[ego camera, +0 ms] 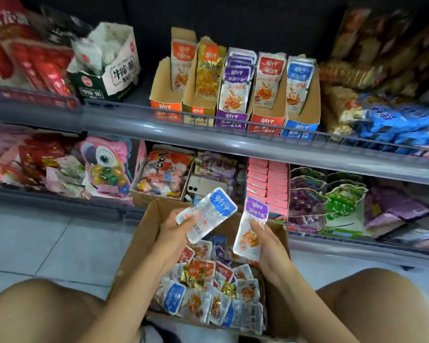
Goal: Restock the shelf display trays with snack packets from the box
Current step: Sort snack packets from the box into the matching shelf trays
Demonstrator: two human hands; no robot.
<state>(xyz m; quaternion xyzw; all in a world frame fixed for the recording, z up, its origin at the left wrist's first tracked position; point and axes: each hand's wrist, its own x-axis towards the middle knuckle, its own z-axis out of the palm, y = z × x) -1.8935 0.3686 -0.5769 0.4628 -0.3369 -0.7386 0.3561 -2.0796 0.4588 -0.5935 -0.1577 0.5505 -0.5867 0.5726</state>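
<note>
While the open brown cardboard box (139, 243) sits on the floor between the person's bare knees (35, 310), heaped with small clear snack packets (201, 271) headed in blue, red, gold and purple, both hands hover just above it. The left hand (174, 227) curls its fingers round the lower end of a blue-headed clear packet (208, 212), perhaps more than one, which cannot be told; its long axis slants, header up and to the right. The right hand (266, 246) pinches a purple-headed white packet (252, 229) between thumb and fingers near mid-length, almost upright, header on top. Beyond them the lower shelf (60, 198) holds mixed sweets, and on the grey wire-fronted upper shelf (134, 125) stands a row of narrow cardboard display trays. The purple-fronted tray (232, 117) lies up and slightly left of the right hand's packet, whose upright axis already matches the packets standing there. The blue-fronted tray (299, 126) ends the row on the right, nearer the right hand than the left, so the blue packet would probably need righting and a reach across.
</note>
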